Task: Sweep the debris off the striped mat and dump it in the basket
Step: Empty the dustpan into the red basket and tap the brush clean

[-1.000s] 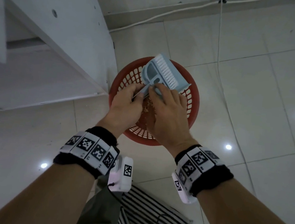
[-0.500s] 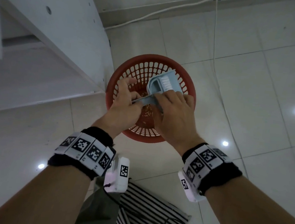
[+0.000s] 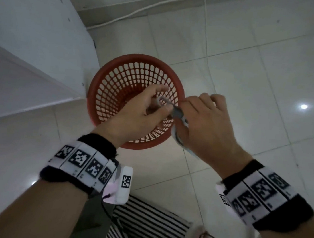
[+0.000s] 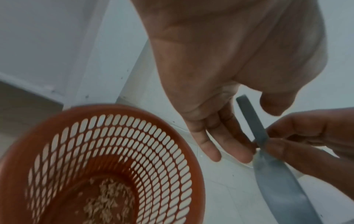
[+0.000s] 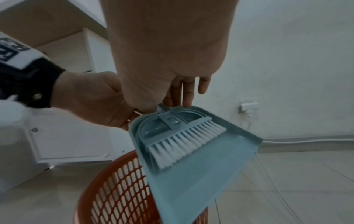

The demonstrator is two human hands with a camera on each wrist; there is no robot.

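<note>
Debris [image 4: 107, 201] lay as a pale heap in the bottom of the red basket [image 3: 100, 87], so the dumping looked all but done, and the sound way to finish was to hold the blue dustpan [image 5: 193, 171] mouth-down over the rim and give the white-bristled brush [image 5: 184, 144] nested in it a last flick before drawing away. The right hand [image 3: 206, 127] was closed round the handles [image 4: 252, 121] and the left hand [image 3: 143, 112] pinched their looped end, so both grips sat above the basket, well above the debris.
</note>
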